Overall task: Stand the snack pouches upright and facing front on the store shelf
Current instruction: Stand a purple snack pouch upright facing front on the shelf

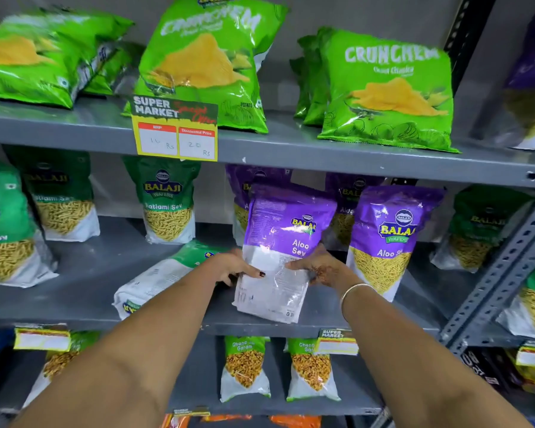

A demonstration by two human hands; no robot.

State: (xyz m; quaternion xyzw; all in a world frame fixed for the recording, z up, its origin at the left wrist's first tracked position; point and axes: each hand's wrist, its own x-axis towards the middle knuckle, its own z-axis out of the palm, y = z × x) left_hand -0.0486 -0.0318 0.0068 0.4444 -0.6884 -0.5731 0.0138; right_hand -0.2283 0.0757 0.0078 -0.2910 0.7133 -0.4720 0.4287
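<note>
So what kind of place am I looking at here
Most likely a supermarket snack aisle: grey metal shelves stocked with rows of chip bags and snack pouches, plus a "Super Market" price tag clipped to the shelf edge.

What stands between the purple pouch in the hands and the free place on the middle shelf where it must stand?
Nothing visible blocks it. The held Aloo Sev pouch already sits over the bare shelf, gripped by the left hand and right hand. A green pouch lying flat is close on its left, and an upright purple pouch on its right.
</note>
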